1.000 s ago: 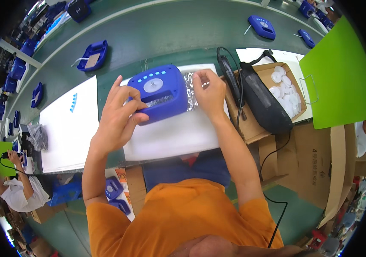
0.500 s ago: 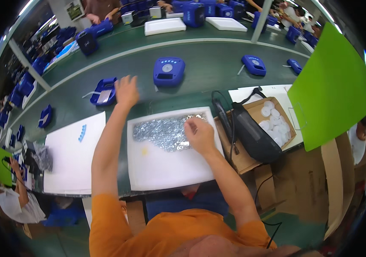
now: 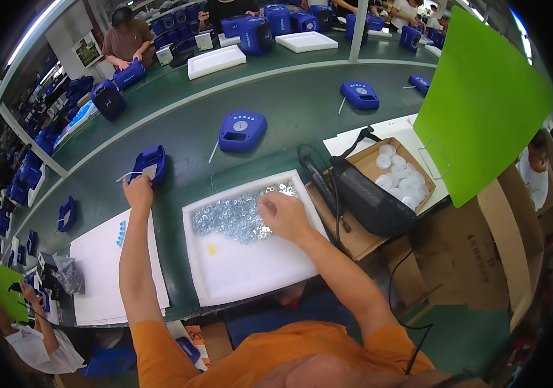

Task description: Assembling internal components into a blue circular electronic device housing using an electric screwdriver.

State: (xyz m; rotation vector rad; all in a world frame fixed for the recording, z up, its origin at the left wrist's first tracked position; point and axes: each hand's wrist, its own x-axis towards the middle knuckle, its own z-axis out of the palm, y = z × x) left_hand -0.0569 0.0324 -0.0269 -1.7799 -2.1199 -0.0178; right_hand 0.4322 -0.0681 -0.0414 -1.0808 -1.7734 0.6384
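Observation:
My left hand (image 3: 138, 191) reaches to the near edge of a blue plastic housing (image 3: 157, 160) lying open side up on the green belt, with a white strip sticking out of it. The fingers are bent at that edge, beside the strip, and appear to grip it. My right hand (image 3: 282, 216) hovers over the right part of a spread of small shiny metal washers (image 3: 228, 218) in a white foam tray (image 3: 257, 284). Its thumb and fingers are pinched together; whatever they hold is hidden. A small yellow piece (image 3: 212, 249) lies in the tray.
On the belt sits another blue housing (image 3: 243, 132), face up. Right of the tray are a black pouch (image 3: 373, 197) and a cardboard box of white discs (image 3: 412, 187); a green board (image 3: 477, 110) stands beyond. White sheets (image 3: 115, 278) with a light-blue strip lie left.
My left hand has moved left and down onto the housing's near edge, its spread fingers now bent. My right hand stays pinched over the washers. The whole view has shifted.

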